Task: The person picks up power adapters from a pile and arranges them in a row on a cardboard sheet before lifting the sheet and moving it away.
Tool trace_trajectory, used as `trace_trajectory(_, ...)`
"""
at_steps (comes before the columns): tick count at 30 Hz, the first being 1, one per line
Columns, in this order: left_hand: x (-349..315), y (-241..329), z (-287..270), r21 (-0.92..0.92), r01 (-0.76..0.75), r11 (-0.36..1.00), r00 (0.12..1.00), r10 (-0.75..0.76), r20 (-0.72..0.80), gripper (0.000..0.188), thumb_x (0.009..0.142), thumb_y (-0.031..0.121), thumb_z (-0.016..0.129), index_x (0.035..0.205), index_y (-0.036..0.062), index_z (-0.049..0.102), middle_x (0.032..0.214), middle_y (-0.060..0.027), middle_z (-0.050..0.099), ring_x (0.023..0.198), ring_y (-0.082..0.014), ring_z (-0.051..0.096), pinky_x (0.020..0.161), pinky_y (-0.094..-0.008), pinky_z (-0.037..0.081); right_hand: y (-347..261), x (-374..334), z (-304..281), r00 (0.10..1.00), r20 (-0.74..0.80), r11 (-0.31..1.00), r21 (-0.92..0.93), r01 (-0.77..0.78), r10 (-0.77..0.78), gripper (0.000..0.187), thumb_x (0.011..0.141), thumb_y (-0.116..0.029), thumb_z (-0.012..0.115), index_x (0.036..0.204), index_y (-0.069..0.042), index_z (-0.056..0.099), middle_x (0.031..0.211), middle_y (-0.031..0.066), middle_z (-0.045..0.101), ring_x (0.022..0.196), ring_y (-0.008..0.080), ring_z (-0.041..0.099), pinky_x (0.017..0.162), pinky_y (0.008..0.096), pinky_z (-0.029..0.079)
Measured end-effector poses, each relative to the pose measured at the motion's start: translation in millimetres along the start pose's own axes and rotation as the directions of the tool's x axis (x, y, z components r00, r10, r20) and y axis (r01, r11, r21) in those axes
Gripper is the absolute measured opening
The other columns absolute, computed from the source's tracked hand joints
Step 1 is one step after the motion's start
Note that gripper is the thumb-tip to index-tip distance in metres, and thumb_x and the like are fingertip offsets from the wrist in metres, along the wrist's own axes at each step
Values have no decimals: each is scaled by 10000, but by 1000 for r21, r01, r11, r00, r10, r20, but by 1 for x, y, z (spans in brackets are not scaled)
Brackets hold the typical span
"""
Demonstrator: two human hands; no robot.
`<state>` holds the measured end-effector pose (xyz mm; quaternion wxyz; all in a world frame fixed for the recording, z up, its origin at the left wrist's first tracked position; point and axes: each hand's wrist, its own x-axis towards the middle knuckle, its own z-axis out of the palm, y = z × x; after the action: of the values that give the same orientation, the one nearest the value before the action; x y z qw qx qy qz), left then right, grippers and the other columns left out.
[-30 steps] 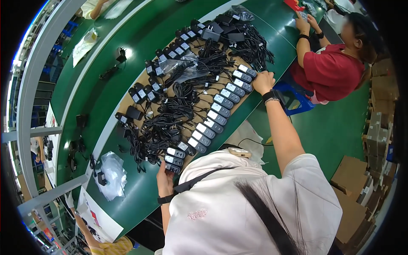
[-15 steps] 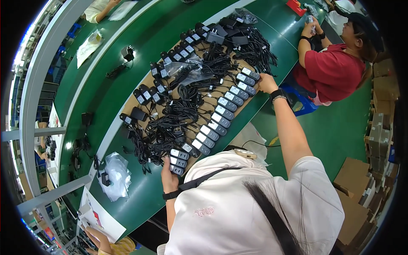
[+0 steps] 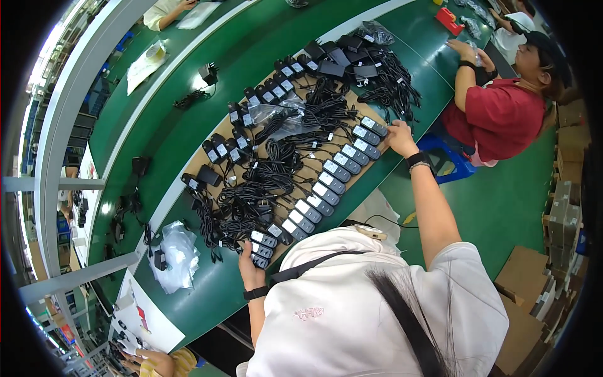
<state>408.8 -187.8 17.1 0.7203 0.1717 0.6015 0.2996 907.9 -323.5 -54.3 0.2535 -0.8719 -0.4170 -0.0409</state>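
A cardboard sheet (image 3: 370, 169) lies on the green bench in front of me, covered with black adapters and coiled cables. Along its near side runs a slanting row of small black socket blocks (image 3: 333, 182) with pale labels. My left hand (image 3: 252, 271) grips the sheet's near left corner, thumb beside the last blocks. At the far right corner my right hand (image 3: 401, 138) is closed on the edge, close to the end block. Bundled black cables (image 3: 276, 163) fill the middle, with a clear plastic bag (image 3: 286, 119) on them. Black plug adapters (image 3: 270, 91) line the far side.
Clear plastic bags (image 3: 176, 257) lie left of the sheet. A single adapter (image 3: 208, 73) sits on the strip beyond the metal rail. A co-worker in a red shirt (image 3: 496, 116) sits at right on a blue stool (image 3: 455, 168). Cardboard boxes (image 3: 521, 276) stand on the floor.
The whole view has shifted slightly, so the bench and the sheet appear a little further right and lower. Both my hands keep their places on the sheet. The co-worker's hands have moved.
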Motion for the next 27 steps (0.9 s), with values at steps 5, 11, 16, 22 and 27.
trace_trajectory(5,-2,-2,0,-8,-55,998,998,55,-35,184,861,211,592,948,51,568,866,-40,625,740,-179,611,669,-306,496,15,26,-4,927,374,968,233,-95,1,203,549,-61,648,737,8,612,757,147,592,852,305,542,696,353,451)
trace_trajectory(11,15,-6,-11,-61,-98,993,992,92,-84,235,827,173,631,976,20,533,909,-70,607,779,-202,614,689,-327,510,17,47,-12,566,800,579,371,-726,197,101,687,-49,637,734,-16,554,694,22,551,758,147,527,636,266,422)
trace_trajectory(16,18,-9,-17,-42,-118,992,988,113,-107,220,834,183,627,963,27,543,916,-63,602,803,-189,603,711,-309,495,20,62,0,618,746,571,403,-715,248,155,814,-144,578,897,-17,548,835,14,557,746,102,500,676,231,415)
trace_trajectory(22,4,7,9,-47,-160,986,975,150,-166,196,874,237,579,906,43,577,893,-31,593,805,-160,563,734,-295,450,24,78,24,701,687,764,344,-546,192,332,791,-292,608,689,24,592,605,22,526,581,117,440,535,317,381)
trace_trajectory(27,26,1,-37,-37,-178,983,966,168,-196,236,891,272,551,893,41,599,848,-26,594,784,-148,544,724,-303,436,1,96,21,646,751,779,323,-537,134,278,784,-247,620,718,23,606,662,42,574,629,110,487,574,300,410)
